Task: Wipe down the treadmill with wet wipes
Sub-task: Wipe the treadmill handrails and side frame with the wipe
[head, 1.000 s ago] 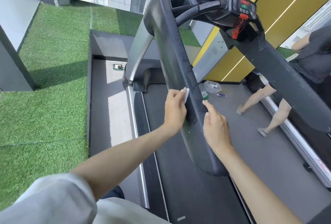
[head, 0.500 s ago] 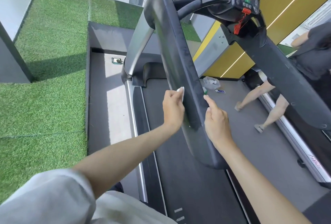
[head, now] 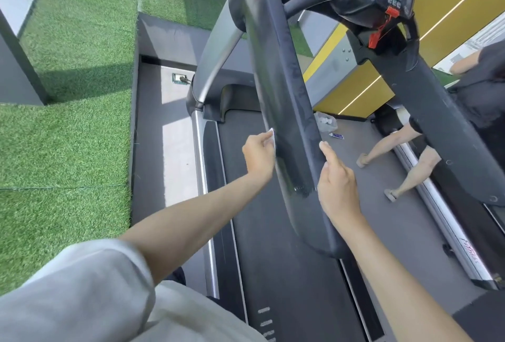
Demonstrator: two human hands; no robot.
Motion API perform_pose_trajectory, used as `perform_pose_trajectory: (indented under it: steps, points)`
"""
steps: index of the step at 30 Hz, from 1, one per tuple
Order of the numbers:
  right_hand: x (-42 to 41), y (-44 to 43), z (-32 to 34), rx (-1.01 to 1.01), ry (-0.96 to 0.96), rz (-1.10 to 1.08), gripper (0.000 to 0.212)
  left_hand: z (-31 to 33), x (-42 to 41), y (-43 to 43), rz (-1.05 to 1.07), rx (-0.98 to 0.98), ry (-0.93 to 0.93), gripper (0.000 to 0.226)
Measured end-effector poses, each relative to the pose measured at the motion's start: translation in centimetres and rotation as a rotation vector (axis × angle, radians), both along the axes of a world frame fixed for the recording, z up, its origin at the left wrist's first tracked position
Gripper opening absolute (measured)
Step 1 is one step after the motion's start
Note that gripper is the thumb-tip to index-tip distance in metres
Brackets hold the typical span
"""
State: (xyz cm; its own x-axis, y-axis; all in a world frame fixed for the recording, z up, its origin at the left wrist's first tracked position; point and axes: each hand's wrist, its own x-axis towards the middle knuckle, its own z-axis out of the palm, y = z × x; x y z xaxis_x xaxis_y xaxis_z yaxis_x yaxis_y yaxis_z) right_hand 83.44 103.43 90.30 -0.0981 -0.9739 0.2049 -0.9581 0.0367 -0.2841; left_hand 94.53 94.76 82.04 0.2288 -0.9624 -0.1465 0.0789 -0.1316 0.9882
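The treadmill's dark left handrail [head: 284, 90] runs from the console down toward me. My left hand [head: 258, 154] holds a white wet wipe [head: 271, 136] against the rail's left side; only an edge of the wipe shows past my fingers. My right hand [head: 337, 186] rests on the rail's right side with its fingers straight along it. A wet sheen shows on the rail between the hands. The grey belt [head: 273, 232] lies below, and the console with a red safety clip [head: 382, 22] is at the top right.
Artificial grass [head: 68, 123] covers the floor at the left, beside a grey strip of floor. Another person's legs [head: 404, 167] stand on the floor at the right, by the second treadmill's rail [head: 437, 128]. A plastic bag [head: 325, 121] and a small tube [head: 336, 136] lie on the floor ahead.
My view has tilted slightly, so the console sits lower in frame. Both hands have stayed at about the same place on the handrail, the left still holding the wipe.
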Motion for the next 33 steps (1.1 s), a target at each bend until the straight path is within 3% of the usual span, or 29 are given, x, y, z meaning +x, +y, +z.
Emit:
perform_pose_trajectory:
  steps: [2, 5, 7, 11, 13, 16, 21, 25, 28, 33]
  points:
    - [0.0, 0.0, -0.1, 0.016, 0.001, -0.005, 0.047, -0.1, -1.1, 4.1, -0.001, -0.033, -0.005, 0.024]
    - [0.1, 0.1, 0.0, 0.025, -0.025, -0.009, 0.047, -1.6, 0.1, 10.1, -0.227, -0.115, 0.003, 0.025]
    - [0.1, 0.2, -0.1, 0.033, -0.025, -0.013, 0.047, -2.6, 1.7, 9.8, -0.315, -0.142, -0.087, 0.024]
    - [0.2, 0.2, -0.2, 0.013, 0.0, -0.01, 0.048, -2.4, 2.5, 2.1, -0.06, 0.089, 0.087, 0.016]
    - [0.3, 0.2, -0.1, 0.009, 0.004, -0.01, 0.047, -1.5, 1.4, -0.2, -0.032, 0.123, 0.103, 0.025]
    - [0.3, 0.1, 0.0, 0.005, 0.004, -0.009, 0.046, -0.8, -0.4, 2.6, -0.066, 0.158, 0.09, 0.021]
    - [0.4, 0.3, 0.2, 0.023, -0.005, -0.027, 0.046, -3.4, 0.5, 9.8, -0.336, 0.127, 0.134, 0.024]
    - [0.4, 0.2, 0.2, 0.031, -0.015, -0.029, 0.047, -3.4, 1.1, 2.8, -0.128, 0.192, 0.148, 0.016]
    - [0.5, 0.3, 0.3, 0.024, -0.032, -0.023, 0.047, -2.5, 0.3, 0.4, -0.124, 0.186, 0.133, 0.011]
    - [0.2, 0.2, 0.3, 0.013, -0.055, -0.013, 0.047, -2.5, -0.8, 11.1, -0.35, 0.133, 0.109, 0.009]
